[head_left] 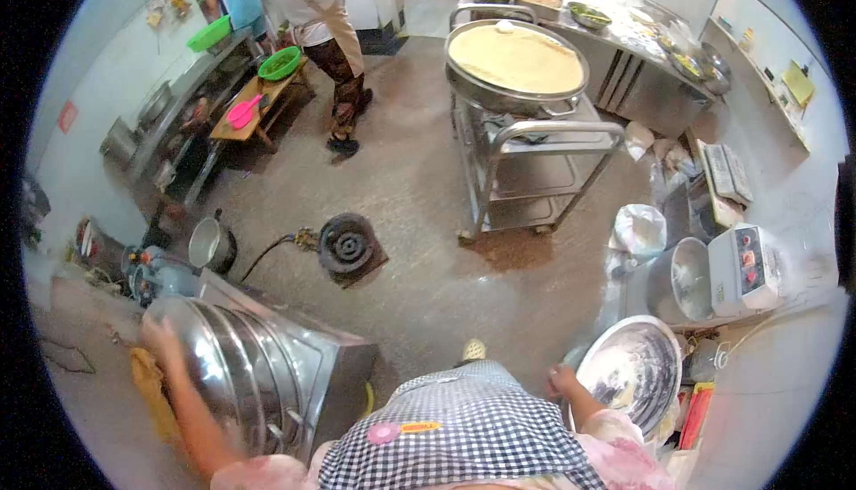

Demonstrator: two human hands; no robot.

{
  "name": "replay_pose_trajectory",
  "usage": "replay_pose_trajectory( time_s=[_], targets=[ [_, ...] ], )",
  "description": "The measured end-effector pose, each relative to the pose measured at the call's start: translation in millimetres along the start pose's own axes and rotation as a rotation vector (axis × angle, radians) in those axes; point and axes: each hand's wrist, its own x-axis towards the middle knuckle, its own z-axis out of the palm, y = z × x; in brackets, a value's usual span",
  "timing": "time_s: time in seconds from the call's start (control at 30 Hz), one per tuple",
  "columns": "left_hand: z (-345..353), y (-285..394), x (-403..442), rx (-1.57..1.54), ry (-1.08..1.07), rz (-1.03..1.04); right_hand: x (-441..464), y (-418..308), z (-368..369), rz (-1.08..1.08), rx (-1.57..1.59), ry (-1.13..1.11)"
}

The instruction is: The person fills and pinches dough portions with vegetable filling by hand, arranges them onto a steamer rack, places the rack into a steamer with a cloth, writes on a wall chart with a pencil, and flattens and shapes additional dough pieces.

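Observation:
At the lower left, my left hand [160, 343] is smeared by motion at the domed lid of a stack of metal steamers [241, 365]; its fingers cannot be made out. A yellow cloth [153, 387] hangs just beside that wrist. On the right, my right hand [563, 382] has its fingers curled at the near-left rim of a large metal basin [655, 347]. White, floury residue coats the inside of this basin. My forearm crosses part of its lower rim.
A metal trolley [557, 133] bears a wide pan of yellow food [515, 57]. A gas burner [346, 245] and a pot [212, 242] stand on the floor. A mixer [747, 267] is at right. Two people work at the back, one in a beige apron [337, 22].

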Motion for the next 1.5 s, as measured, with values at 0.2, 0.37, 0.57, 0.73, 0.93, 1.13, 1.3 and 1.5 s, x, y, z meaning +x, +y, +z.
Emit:
replay_pose_trajectory(
  time_s=[0.2,0.37,0.57,0.73,0.93,1.13,1.3,1.5],
  targets=[
    [67,378,-71,-0.511,-0.404,0.355,27,16,-100,0.065,0.345,0.027],
    [95,607,-132,-0.655,-0.49,0.775,46,-24,-147,0.029,0.561,0.144],
    [83,772,-116,-0.765,-0.334,0.902,90,-92,-206,-0.141,0.394,0.168],
    [128,834,-90,-0.705,-0.36,0.974,171,-59,-244,-0.149,0.158,0.172],
    [152,820,-67,-0.69,-0.389,1.1,198,-57,-327,-0.019,0.167,0.041],
    [115,808,-3,-0.538,-0.599,1.05,291,-36,-410,0.01,0.043,0.058],
    [142,871,55,-0.426,-0.216,0.574,353,-63,-489,0.027,0.189,0.024],
    [143,974,69,0.206,-0.424,0.215,427,-76,-628,-0.048,0.41,0.05]
  ],
)
